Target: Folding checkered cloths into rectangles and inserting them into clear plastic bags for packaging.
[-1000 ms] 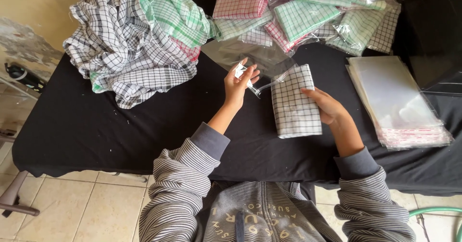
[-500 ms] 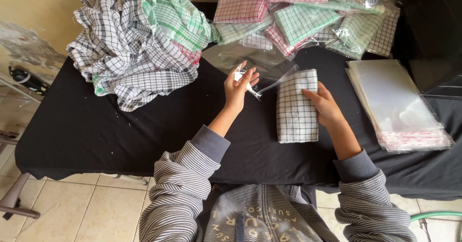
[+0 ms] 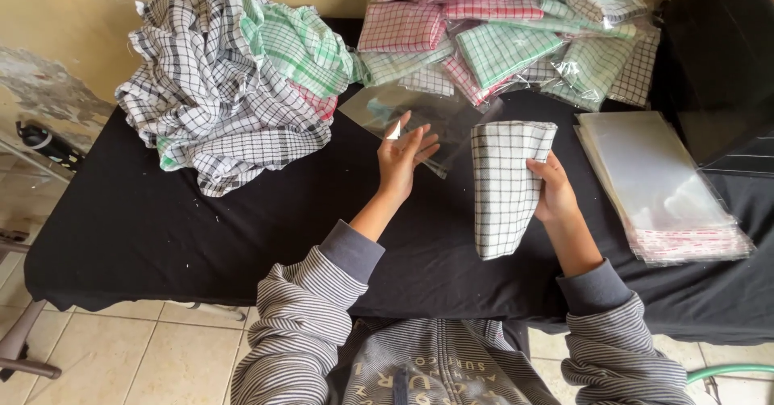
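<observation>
My right hand (image 3: 551, 189) grips a folded white cloth with a thin dark check (image 3: 504, 186), lifted off the black table and tilted. To its left, my left hand (image 3: 403, 159) pinches the near edge of a clear plastic bag (image 3: 411, 115), whose far part rests on the black cloth-covered table (image 3: 161, 220). The cloth and the bag sit side by side, a small gap between them.
A loose heap of checked cloths (image 3: 234, 83), black, green and red on white, lies at the back left. Several bagged folded cloths (image 3: 500, 42) are piled at the back. A stack of clear empty bags (image 3: 657, 183) lies on the right. Tiled floor shows below the table.
My right hand has lifted the folded cloth off the table and tilted it upright. My left hand has shifted slightly and keeps its hold on the bag.
</observation>
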